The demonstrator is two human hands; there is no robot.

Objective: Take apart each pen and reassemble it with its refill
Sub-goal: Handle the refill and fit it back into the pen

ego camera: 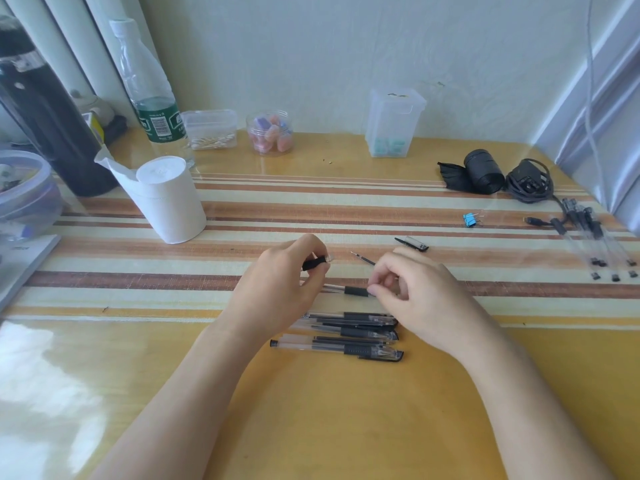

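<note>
My left hand [277,289] pinches a short black pen piece with a clear end [315,263] between thumb and fingers. My right hand [419,296] holds a thin refill [363,258], whose point sticks out up and to the left. Between the hands a clear barrel with a black grip [349,291] lies on the table. A right fingertip touches its grip end, and its left end runs under my left fingers. A clear cap with a black clip [412,243] lies just beyond my right hand. A pile of several capped pens [346,336] sits under my wrists.
Several more pens [595,240] lie at the right edge beside a blue binder clip [470,220], a black cable bundle [528,183] and a black roll [483,171]. A tissue roll [169,199], a bottle [152,95] and small plastic boxes [394,123] stand behind.
</note>
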